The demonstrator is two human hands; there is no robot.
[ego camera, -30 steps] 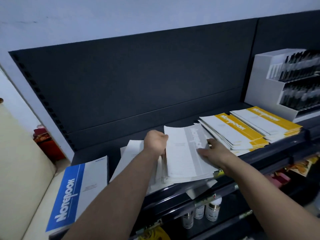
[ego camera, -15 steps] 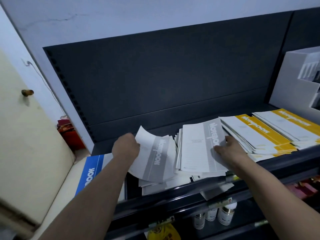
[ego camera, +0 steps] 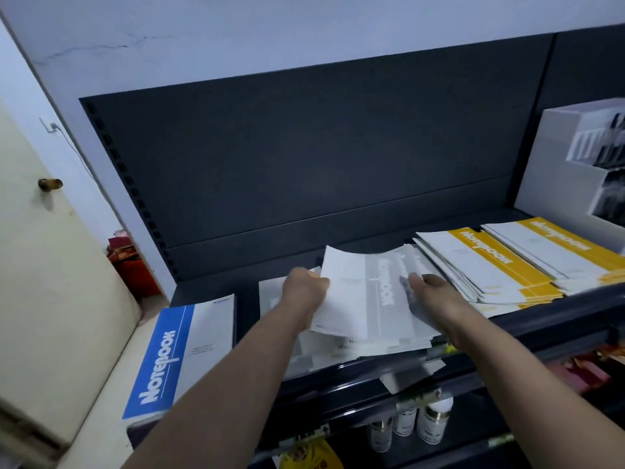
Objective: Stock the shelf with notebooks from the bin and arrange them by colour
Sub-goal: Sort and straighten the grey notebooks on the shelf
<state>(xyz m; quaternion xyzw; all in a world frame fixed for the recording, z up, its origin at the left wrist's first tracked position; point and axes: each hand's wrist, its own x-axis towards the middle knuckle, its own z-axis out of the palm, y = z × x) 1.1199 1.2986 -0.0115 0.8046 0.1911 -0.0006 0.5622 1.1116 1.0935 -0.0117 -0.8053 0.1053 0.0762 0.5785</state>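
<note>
Head view, the only one.

My left hand [ego camera: 306, 292] is at centre frame. Its fingers are curled round the left edge of the top grey notebook [ego camera: 368, 292], a firm hold, and the cover bows up at its far corner. My guess is it's held there so the book can be slid and squared on the grey pile [ego camera: 372, 346] underneath.

My right hand [ego camera: 436, 299] is just right of centre, with the fingers laid fairly straight on the right part of the same cover. It is pressing, not pinching. The fingertips are smeared, so I can't tell where the thumb is. I read it as a brace, so the ragged pile doesn't fan out over the front lip of the shelf [ego camera: 338, 377]; some lower books already poke past it.

The other piles lie flat with titles up, probably so colour reads fast. Blue notebook [ego camera: 179, 353] is lower left, with a gap between it and the grey. Two piles of yellow notebooks [ego camera: 490, 265] are at right, and the nearer one is just beside the grey.

Left to right it runs blue, grey, yellow, so the sorting looks well along and grey is the step in hand. The bin is not in frame.

A white display box [ego camera: 558, 157] stands upper right, behind the yellow. There are bottles [ego camera: 429, 421] on the lower shelf, bottom right of centre.
</note>
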